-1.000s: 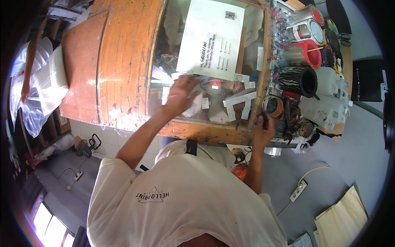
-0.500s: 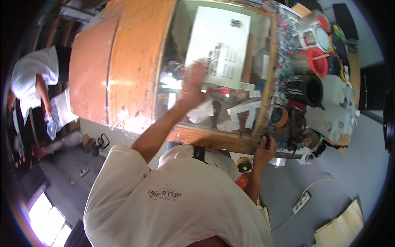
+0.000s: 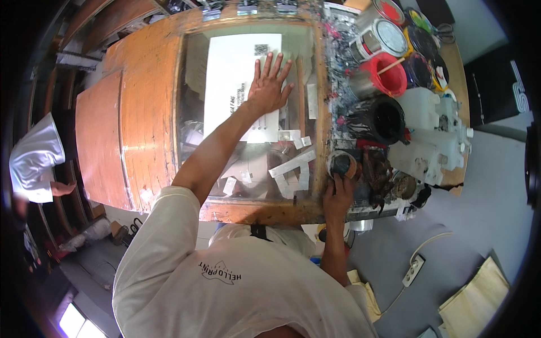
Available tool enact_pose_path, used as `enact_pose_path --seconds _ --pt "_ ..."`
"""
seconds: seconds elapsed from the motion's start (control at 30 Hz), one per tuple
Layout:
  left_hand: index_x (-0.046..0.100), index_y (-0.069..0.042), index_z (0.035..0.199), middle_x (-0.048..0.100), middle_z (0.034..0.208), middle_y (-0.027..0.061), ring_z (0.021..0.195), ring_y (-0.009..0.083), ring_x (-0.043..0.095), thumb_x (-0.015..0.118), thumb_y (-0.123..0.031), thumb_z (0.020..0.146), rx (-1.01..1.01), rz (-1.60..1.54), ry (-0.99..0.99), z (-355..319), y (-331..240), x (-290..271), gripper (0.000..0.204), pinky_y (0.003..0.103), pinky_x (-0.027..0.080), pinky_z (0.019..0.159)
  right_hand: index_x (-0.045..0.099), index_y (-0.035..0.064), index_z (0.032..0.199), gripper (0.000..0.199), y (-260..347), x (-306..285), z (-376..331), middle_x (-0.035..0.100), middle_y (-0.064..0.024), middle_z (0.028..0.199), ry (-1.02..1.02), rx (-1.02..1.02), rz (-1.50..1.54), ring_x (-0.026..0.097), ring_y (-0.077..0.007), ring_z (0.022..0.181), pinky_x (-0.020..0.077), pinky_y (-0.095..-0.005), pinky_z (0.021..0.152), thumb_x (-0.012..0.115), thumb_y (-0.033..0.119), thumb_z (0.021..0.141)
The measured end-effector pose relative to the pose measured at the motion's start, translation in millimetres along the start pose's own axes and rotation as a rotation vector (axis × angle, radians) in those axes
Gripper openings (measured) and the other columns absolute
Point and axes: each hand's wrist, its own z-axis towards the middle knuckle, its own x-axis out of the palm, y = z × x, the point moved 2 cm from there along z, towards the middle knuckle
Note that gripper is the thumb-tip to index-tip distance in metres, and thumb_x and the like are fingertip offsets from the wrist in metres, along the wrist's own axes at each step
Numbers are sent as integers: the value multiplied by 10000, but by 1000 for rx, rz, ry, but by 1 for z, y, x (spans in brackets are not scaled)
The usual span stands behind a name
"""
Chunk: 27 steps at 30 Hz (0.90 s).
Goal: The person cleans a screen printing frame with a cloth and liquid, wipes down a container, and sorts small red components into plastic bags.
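Note:
My left hand (image 3: 270, 89) lies with fingers spread over the upper right part of a white printed sheet (image 3: 225, 73). That sheet rests on the glass panel (image 3: 194, 59) set in a wooden table. Its print is partly covered by my forearm. At the table's near right, my right hand (image 3: 338, 192) has its fingers curled against what looks like a roll of brown tape (image 3: 341, 163), which sits tilted among clutter. The fingertips are partly hidden by the roll. White strips (image 3: 292, 162) show at the lower right of the glass.
Paint cans (image 3: 389, 36), a red-rimmed pot (image 3: 389, 76), a black container (image 3: 383, 121) and translucent jugs (image 3: 422, 149) crowd the right side. Metal clamps (image 3: 247, 8) line the far edge. Another person (image 3: 36, 160) stands at far left. A power strip (image 3: 414, 270) lies at lower right.
The view has shifted right. My left hand has moved farther up the sheet, toward its right side. My right hand has gone from the table's near corner to the tape roll.

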Motion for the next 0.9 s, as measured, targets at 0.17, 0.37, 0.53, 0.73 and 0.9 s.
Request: enact_pose_path --seconds 0.17,0.37,0.53,0.73,0.9 --pt "342 -69 1433 261 1522 166 1432 338 186 479 -267 955 72 -203 -8 -1 -22 -2 535 503 169 1157 662 42 1078 321 -14 6 2 604 -224 1064 -113 -46 58 586 -412 986 473 -480 865 640 41 757" --pt "543 -2 1263 555 1298 172 1263 366 451 587 -69 860 -131 -755 50 -99 -36 -43 411 444 354 1058 630 3 1109 317 1 4 38 584 -199 1058 -87 8 0 595 -390 910 482 -448 798 589 -23 796" --pt "468 -21 1351 402 1437 184 1339 375 337 560 -140 895 -108 -374 138 -188 -40 -62 481 489 277 1094 614 -11 1137 324 -12 -4 24 579 -199 1085 -261 33 36 591 -387 933 477 -442 810 597 1 814" --pt "284 -15 1459 183 1556 166 1457 352 80 498 -284 949 22 -245 355 -245 -58 -61 615 529 78 1164 607 -18 1144 320 -33 -29 -30 576 -228 1113 -327 200 159 581 -400 998 468 -437 849 610 19 826" --pt "278 0 1455 198 1545 185 1450 354 111 495 -300 948 165 -279 296 -250 -80 -59 627 539 103 1159 596 -11 1154 337 -51 -25 -59 579 -241 1120 -114 296 -107 567 -416 1033 459 -442 865 613 55 824"
